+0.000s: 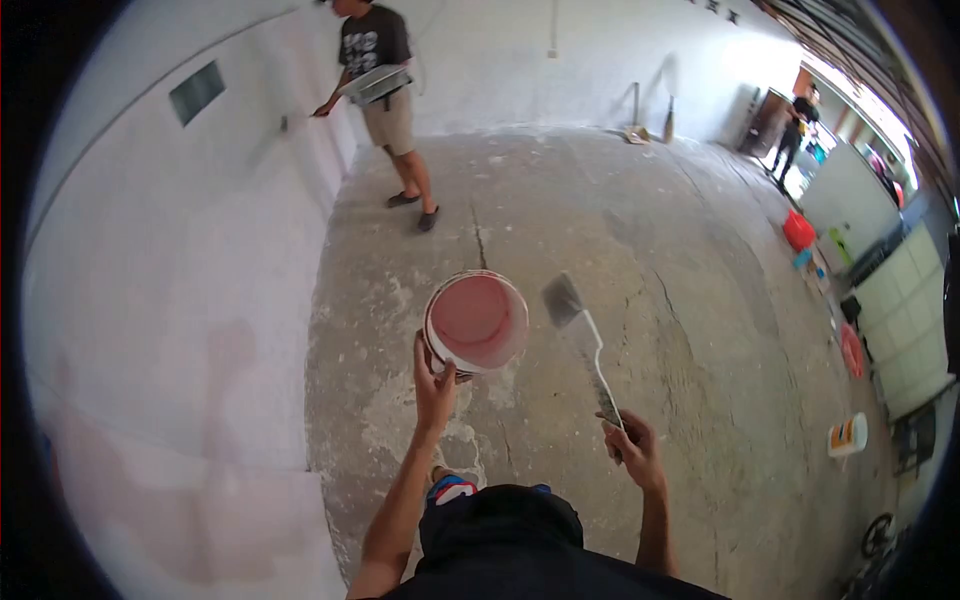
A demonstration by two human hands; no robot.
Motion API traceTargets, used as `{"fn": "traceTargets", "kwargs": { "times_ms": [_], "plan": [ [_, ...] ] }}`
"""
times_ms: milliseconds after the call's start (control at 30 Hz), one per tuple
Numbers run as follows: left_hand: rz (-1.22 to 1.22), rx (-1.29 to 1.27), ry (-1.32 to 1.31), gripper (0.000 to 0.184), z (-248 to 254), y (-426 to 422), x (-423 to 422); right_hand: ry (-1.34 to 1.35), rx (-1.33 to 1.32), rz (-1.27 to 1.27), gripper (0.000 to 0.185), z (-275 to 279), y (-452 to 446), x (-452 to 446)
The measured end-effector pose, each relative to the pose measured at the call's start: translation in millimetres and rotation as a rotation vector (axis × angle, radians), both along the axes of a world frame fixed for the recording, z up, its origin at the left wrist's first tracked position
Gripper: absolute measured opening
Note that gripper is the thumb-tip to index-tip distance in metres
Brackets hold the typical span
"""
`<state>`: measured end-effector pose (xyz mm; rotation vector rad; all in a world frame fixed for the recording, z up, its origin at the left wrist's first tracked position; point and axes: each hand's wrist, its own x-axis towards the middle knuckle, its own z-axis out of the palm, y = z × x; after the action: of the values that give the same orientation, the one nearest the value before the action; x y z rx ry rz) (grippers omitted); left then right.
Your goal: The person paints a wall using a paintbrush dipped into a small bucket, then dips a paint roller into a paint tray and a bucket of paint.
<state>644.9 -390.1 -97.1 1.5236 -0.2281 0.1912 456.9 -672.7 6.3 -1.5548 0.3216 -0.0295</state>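
My left hand (pixel 437 385) grips the rim of a white bucket (pixel 519 325), thumb at the near edge and fingers around the outside. The bucket is tilted so its inside shows, with pink paint (pixel 472 309) in it. My right hand (pixel 634 447) is closed around the handle of a paint roller (pixel 599 358). Its bent white rod leads up to a grey head (pixel 563 299), slightly blurred, just right of the bucket and apart from it.
A white wall (pixel 190 270) with pinkish patches runs along the left. Ahead, a person (pixel 385 90) holds a tray and reaches a tool to that wall. Cracked concrete floor (pixel 560 420) lies below. A white tub (pixel 847 436) and red basin (pixel 799 231) stand right; another person (pixel 797 130) is far back.
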Motion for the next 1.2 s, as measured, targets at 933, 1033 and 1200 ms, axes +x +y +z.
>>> {"fn": "traceTargets", "kwargs": {
  "times_ms": [933,1033,1200],
  "plan": [
    [-0.850,0.057,0.126,0.070,24,-218,135,0.168,-1.119,-0.500,0.031,-42,-29,117],
    [-0.885,0.038,0.096,0.070,24,-243,161,0.247,-1.104,-0.500,0.046,-28,-39,142],
    [-0.947,0.009,0.096,0.066,24,-303,190,0.299,-1.101,-0.495,0.050,-28,-79,181]
  ]
}}
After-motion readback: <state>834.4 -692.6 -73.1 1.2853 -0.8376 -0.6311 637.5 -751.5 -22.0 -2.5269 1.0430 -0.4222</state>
